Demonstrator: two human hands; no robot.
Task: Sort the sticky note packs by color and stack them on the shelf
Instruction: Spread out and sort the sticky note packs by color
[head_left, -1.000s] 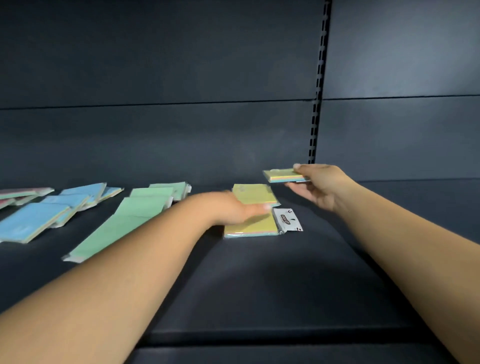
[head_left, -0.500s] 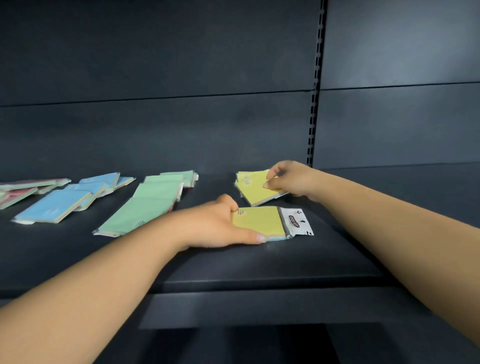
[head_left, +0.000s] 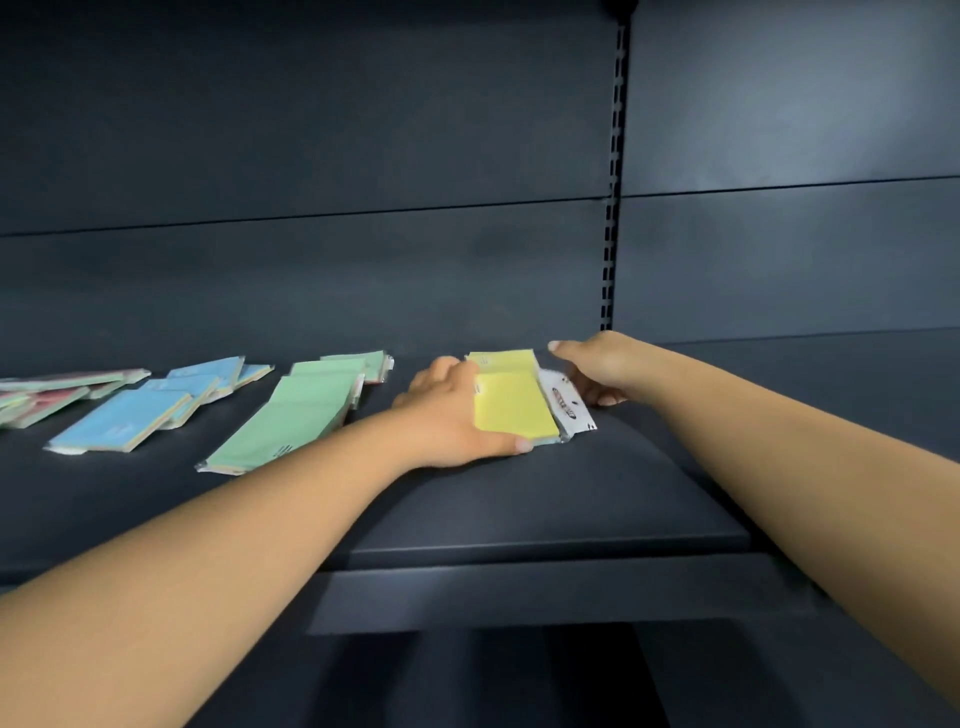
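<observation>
Both hands frame the yellow packs (head_left: 514, 402) on the dark shelf (head_left: 597, 499). The left hand (head_left: 449, 415) lies along their left edge, thumb stretched across the near edge, fingers at the far corner; whether it grips or only presses I cannot tell. The right hand (head_left: 597, 369) reaches over the white header card (head_left: 569, 410) on the right side, index finger extended toward the rear pack, thumb down by the card. The yellow packs lie in a short overlapping row, front to back. To the left lie the green packs (head_left: 296, 421), then the blue packs (head_left: 135, 421), and the pink packs (head_left: 47, 395) at the far left.
</observation>
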